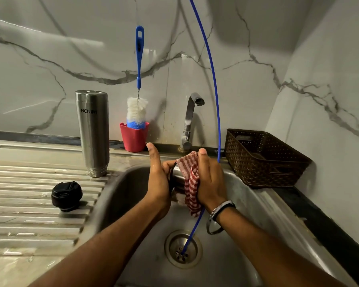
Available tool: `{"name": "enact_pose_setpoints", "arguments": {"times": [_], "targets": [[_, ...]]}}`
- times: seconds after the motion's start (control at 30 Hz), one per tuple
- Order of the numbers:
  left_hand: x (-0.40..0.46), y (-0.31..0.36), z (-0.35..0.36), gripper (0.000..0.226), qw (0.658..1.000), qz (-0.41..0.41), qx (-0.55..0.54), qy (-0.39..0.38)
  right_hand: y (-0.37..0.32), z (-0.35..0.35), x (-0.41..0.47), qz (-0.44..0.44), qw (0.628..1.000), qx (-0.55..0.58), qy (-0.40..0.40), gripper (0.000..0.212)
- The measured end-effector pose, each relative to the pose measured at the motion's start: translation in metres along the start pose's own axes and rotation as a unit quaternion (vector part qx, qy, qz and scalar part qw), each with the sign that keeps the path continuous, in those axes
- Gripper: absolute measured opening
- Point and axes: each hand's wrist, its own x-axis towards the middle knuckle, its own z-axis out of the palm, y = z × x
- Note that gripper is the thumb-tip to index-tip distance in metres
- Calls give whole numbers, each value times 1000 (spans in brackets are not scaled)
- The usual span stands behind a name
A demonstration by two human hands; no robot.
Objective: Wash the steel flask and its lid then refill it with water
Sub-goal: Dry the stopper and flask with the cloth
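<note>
steel flask [93,131] inverted on drainboard, well left of both hands' grip

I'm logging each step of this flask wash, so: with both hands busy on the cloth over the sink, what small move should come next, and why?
Probably finish wiping and set the item down. The left hand holds a dark-rimmed piece, likely a lid part, while the right hand grips the checked cloth against it. The flask stands upside down on the drainboard, its black cap beside it, so refilling comes later.

Steel flask [93,131] stands inverted on drainboard, black lid [66,196] nearby
</note>
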Motion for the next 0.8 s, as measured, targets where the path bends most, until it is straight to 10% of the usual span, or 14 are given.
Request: {"name": "enact_pose_setpoints", "arguments": {"times": [0.23,0.43,0.53,0.67,0.8], "targets": [[6,1,-2,105,995,-48,-91,9,9,-2,15,19,998,2,66,62],[9,7,-1,105,985,-41,-161,35,17,-29,47,193,898,348,189,44],[10,5,-3,107,988,-48,-140,44,14,-39,37,264,889,365,87,51],[2,1,6,101,998,-39,-49,14,2,-10,7,-108,993,-11,-47,32],[-10,-2,13,81,999,0,49,16,1,3,6,-95,995,-16,-23,40]]}}
